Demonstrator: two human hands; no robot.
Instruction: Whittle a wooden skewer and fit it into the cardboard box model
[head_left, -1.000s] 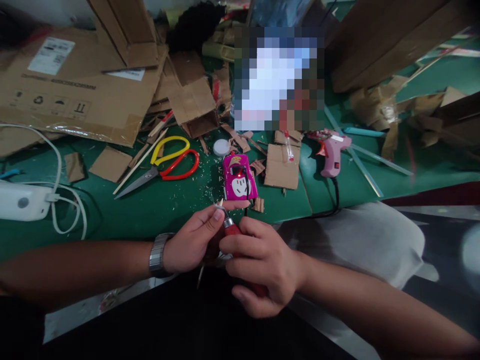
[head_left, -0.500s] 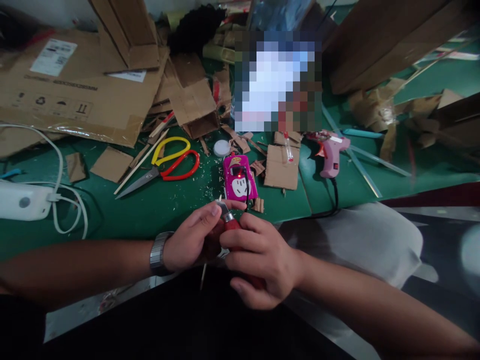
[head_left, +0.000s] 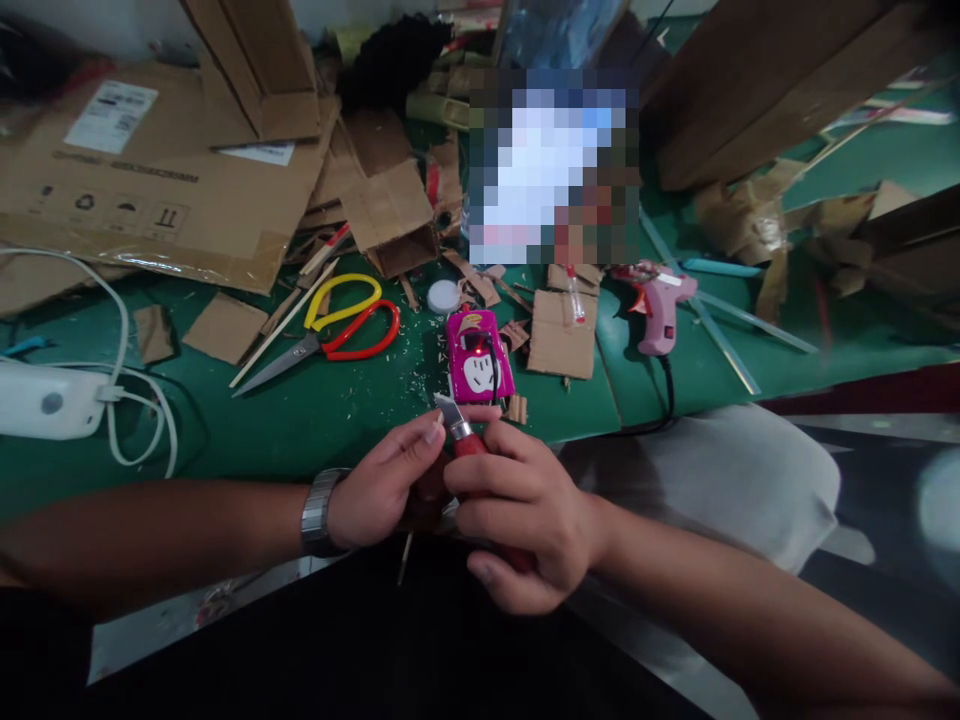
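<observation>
My right hand (head_left: pixel 529 510) is wrapped round the red handle of a small knife (head_left: pixel 468 440), whose short metal blade points up and to the left. My left hand (head_left: pixel 379 485), with a metal-banded watch at the wrist, pinches a thin wooden stick (head_left: pixel 406 558). The stick's lower end sticks out below that hand, and its pale tip shows by the thumb, close to the blade. Most of its length is hidden by my fingers. Whether blade and stick touch, I cannot tell. Just beyond the hands lies a magenta power socket (head_left: pixel 480 355) with a black plug and a red light.
Scissors (head_left: pixel 322 335) with yellow and red handles lie left of the socket, among pale shavings. A pink glue gun (head_left: pixel 664 310) rests to the right. Cardboard pieces (head_left: pixel 562 335) and a large flattened carton (head_left: pixel 172 230) cover the green table's back. A white power strip (head_left: pixel 49 400) lies left.
The knife and my right hand have shifted slightly right, and the blade tip now shows higher and clearer past my left thumb. My left hand has moved a little with the stick.
</observation>
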